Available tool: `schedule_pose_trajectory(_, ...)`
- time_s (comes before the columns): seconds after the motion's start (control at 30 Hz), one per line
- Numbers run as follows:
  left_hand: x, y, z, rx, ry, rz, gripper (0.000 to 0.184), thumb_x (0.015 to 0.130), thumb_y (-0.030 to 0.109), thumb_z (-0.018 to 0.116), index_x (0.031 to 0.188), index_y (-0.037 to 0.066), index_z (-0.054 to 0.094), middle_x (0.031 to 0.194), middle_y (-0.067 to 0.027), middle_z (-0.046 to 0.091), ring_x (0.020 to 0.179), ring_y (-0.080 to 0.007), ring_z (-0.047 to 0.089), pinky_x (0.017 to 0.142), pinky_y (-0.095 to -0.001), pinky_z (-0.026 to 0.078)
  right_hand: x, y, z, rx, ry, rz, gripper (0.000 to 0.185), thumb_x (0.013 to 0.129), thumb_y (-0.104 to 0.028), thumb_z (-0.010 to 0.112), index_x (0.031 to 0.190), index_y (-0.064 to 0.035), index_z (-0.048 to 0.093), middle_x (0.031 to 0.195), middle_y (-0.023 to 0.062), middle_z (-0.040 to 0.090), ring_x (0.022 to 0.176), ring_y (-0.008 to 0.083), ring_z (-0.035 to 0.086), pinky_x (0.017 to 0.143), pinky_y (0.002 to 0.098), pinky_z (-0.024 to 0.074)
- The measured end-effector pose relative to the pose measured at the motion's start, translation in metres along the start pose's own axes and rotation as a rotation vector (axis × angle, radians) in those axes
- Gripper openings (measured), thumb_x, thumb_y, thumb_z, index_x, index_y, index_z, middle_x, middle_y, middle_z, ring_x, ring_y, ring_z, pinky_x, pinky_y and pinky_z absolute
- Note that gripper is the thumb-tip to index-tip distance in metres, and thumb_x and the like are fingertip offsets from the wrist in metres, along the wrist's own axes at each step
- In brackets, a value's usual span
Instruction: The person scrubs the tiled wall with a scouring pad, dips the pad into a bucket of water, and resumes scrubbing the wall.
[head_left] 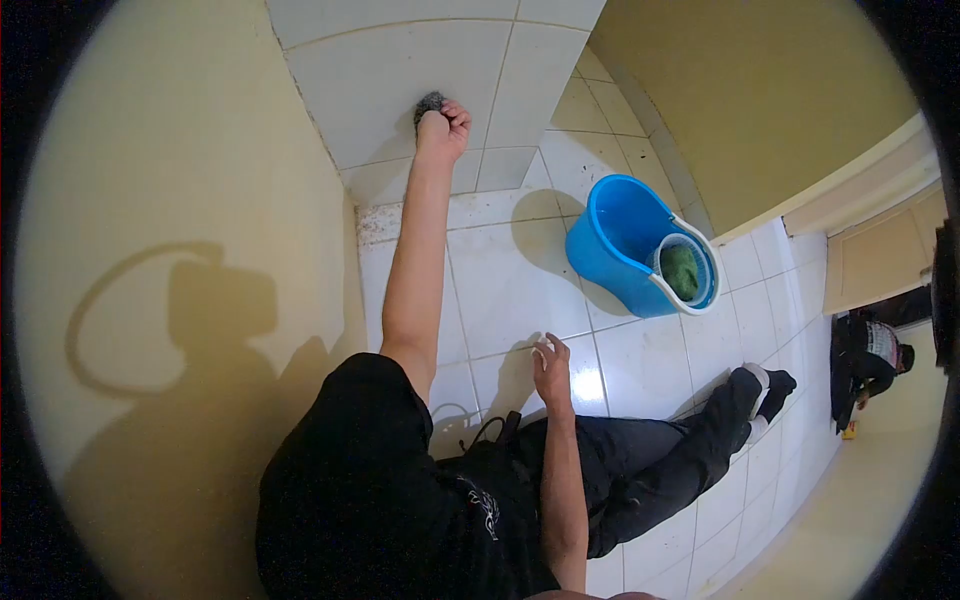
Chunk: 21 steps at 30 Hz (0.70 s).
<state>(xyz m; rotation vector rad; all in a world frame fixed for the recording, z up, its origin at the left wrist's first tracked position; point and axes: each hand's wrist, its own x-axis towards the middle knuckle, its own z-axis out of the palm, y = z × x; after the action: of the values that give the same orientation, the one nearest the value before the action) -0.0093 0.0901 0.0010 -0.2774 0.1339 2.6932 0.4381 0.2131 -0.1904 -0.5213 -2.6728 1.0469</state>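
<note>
My left hand (445, 130) reaches out on a stretched arm, its fingers closed round a dark grey steel wool scourer (428, 106). The scourer is against a pale tiled wall face (400, 75). My right hand (552, 374) hovers near my lap over the white floor tiles, fingers loosely bent and apart, with no held object that I can make out. To the right of both hands stands a blue bucket (607, 270). In its wringer basket (708, 285), at the rim, lies a green scrubbing pad or cloth (679, 271).
A yellow wall (160, 180) rises close on my left, carrying my shadow. My legs (660, 480) stretch across the tiled floor to the right. Another person (868, 360) is low down by a doorway at far right, near a wooden door (885, 250). Dirt marks the floor edge (378, 222).
</note>
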Motion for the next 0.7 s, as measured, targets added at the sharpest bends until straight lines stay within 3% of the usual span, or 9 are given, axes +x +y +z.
schedule_pose_trajectory(0.13,0.02,-0.008,-0.052,-0.032,0.179,-0.009,0.021,0.096,-0.002,0.034,0.079,0.008,0.041,0.065,0.0006,0.039,0.052,-0.009,0.037,0.043,-0.0229,0.029,0.007,-0.014,-0.006,0.039,-0.05,-0.048,0.029,0.084,-0.003,0.067,0.113,-0.0058,0.07,0.136,0.0215,0.053,0.13,0.0442,0.044,0.109,0.0511,0.0408)
schedule_pose_trajectory(0.23,0.023,-0.013,-0.085,-0.068,0.309,0.016,0.021,0.096,-0.001,0.035,0.078,0.01,0.041,0.065,0.0007,0.039,0.052,-0.0092,0.036,0.043,-0.023,0.028,0.003,-0.012,-0.008,-0.116,-0.063,-0.16,0.016,0.081,-0.005,0.073,0.097,-0.0051,0.073,0.137,0.0181,0.054,0.131,0.0461,0.043,0.109,0.0514,0.0398)
schedule_pose_trajectory(0.33,0.012,-0.007,-0.06,0.146,0.149,0.026,0.021,0.087,-0.005,0.032,0.077,0.011,0.041,0.065,0.0021,0.039,0.051,-0.0097,0.035,0.044,-0.0238,0.027,0.003,-0.01,-0.008,-0.138,-0.059,-0.138,0.008,0.08,-0.002,0.072,0.088,-0.0036,0.073,0.136,0.0168,0.055,0.132,0.047,0.042,0.11,0.0526,0.0391)
schedule_pose_trajectory(0.43,-0.006,0.004,-0.007,0.207,-0.064,0.089,0.021,0.088,-0.004,0.031,0.077,0.01,0.041,0.066,0.0023,0.039,0.052,-0.0095,0.036,0.044,-0.0237,0.028,0.006,-0.017,-0.007,-0.13,-0.031,-0.153,0.01,0.084,0.002,0.066,0.094,-0.0004,0.068,0.136,0.02,0.052,0.131,0.0472,0.042,0.11,0.0531,0.038)
schedule_pose_trajectory(0.53,-0.008,0.011,0.011,0.039,-0.07,-0.023,0.021,0.089,-0.004,0.03,0.079,0.009,0.043,0.066,0.0025,0.039,0.054,-0.0089,0.036,0.045,-0.0229,0.029,0.008,-0.015,0.001,0.023,-0.002,-0.065,0.024,0.08,0.008,0.059,0.104,0.0028,0.057,0.138,0.0255,0.045,0.132,0.0483,0.039,0.11,0.0546,0.0364)
schedule_pose_trajectory(0.7,0.005,0.001,-0.025,0.135,0.049,-0.059,0.021,0.093,-0.004,0.031,0.079,0.007,0.042,0.065,0.001,0.039,0.054,-0.0087,0.037,0.045,-0.0224,0.031,0.009,-0.017,-0.004,-0.005,0.052,-0.08,0.024,0.086,0.008,0.056,0.109,0.0027,0.051,0.138,0.0284,0.042,0.131,0.0484,0.038,0.109,0.0549,0.0357)
